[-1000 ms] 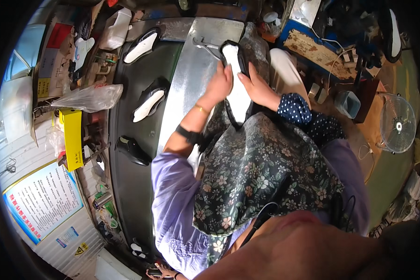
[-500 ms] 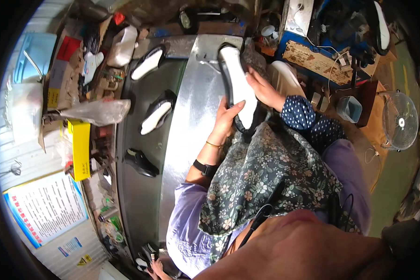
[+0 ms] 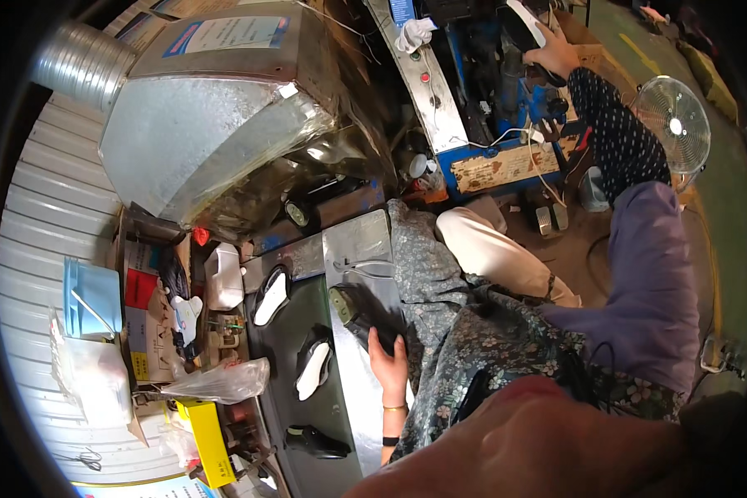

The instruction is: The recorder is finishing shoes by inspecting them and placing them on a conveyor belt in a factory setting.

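Note:
My left hand [image 3: 388, 358], with a bracelet and a dark wristband, holds a black shoe [image 3: 355, 319] on the shiny metal strip of the bench. Its opening, with a greenish insole, faces up; the rest is dark and partly behind my fingers. Far off to the right, my outstretched right hand [image 3: 556, 56] grips another shoe [image 3: 526, 23], black with a white sole, at the blue machine. That shoe is partly cut off by the upper rim. Pliers [image 3: 369, 269] lie on the metal strip beyond the left shoe.
Two white-soled shoes [image 3: 272, 299] [image 3: 314, 369] and a black shoe [image 3: 317, 441] rest on the dark belt [image 3: 344, 477]. A metal hood [image 3: 199, 133] stands beyond it. The blue machine [image 3: 448, 162] has loose cables. A fan [image 3: 676, 126] is at right, a yellow box [image 3: 207, 440] at left.
Both hands were on one white-soled shoe. My right hand has left it and reached to another shoe at the machine. The left hand's shoe now shows its opening. The view has swung right.

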The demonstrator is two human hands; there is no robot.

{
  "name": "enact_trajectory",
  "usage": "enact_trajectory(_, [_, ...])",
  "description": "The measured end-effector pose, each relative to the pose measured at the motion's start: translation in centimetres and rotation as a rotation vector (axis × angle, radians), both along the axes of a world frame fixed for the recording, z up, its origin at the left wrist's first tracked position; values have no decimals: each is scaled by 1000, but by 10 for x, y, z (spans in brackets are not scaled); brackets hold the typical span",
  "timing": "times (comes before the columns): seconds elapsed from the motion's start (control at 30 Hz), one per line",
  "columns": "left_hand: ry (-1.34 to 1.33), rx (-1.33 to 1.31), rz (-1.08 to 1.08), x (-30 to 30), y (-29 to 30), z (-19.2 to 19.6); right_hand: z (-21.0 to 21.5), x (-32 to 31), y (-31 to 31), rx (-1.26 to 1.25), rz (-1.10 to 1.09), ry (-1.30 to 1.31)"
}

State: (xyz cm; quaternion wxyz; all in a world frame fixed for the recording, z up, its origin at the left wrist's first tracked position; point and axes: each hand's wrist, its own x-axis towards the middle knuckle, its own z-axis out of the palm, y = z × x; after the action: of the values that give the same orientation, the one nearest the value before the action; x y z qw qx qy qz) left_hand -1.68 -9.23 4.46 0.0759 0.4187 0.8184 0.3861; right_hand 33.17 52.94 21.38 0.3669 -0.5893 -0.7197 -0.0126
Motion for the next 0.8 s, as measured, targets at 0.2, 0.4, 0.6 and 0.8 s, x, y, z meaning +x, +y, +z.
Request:
enact_trajectory(0.2, [-579,234,-277,27,78,20,-9,-17,-71,252,48,81])
enact_trajectory(0.4, [-755,351,-346,52,152,45,-46,-89,-238,66,815,519])
enact_trajectory(0.6, [-1515,732,-50,-15,132,35,-81,-142,-378,-551,1404,604])
enact_trajectory(0.8, [-487,-409,-364,30,73,91,-113,-144,-371,-1693,1251,395])
